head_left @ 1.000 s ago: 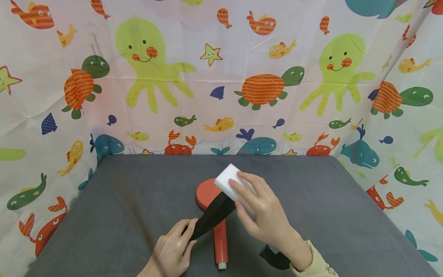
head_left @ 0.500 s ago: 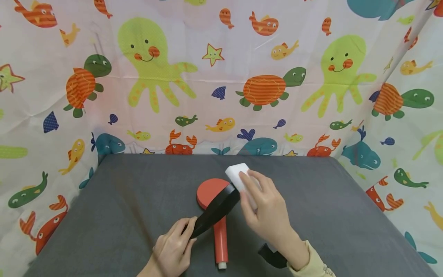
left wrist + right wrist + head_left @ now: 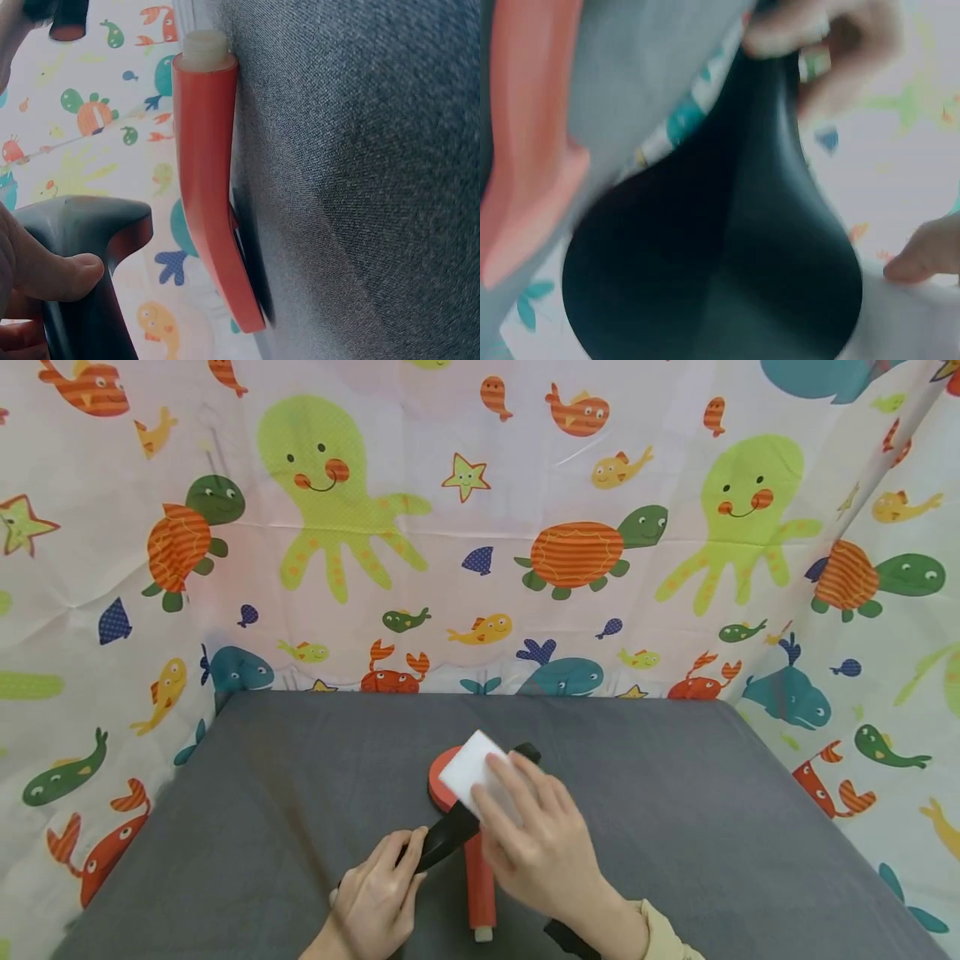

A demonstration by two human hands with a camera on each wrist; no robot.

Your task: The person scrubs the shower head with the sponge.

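Observation:
My left hand (image 3: 378, 889) grips the handle of a black paddle-shaped thing (image 3: 448, 837), held tilted up to the right. In the left wrist view my thumb (image 3: 64, 279) lies along that handle, just below its flared end. The broad rounded head (image 3: 780, 247) fills the right wrist view. With my right hand (image 3: 536, 843) I hold a white block-like sponge (image 3: 472, 768) against or close over the head, hiding much of it. Behind both lies a red round-headed paddle-like thing (image 3: 480, 881) with a pale plug at its handle end.
A grey cloth (image 3: 300, 760) covers the table. White curtains (image 3: 450, 560) printed with sea animals stand at the back and both sides. A black wrist-worn piece (image 3: 572, 937) sits by my right wrist.
My right hand with the sponge has moved left and down from the black paddle's far edge across its head. The left hand stays about where it was; the red thing lies still.

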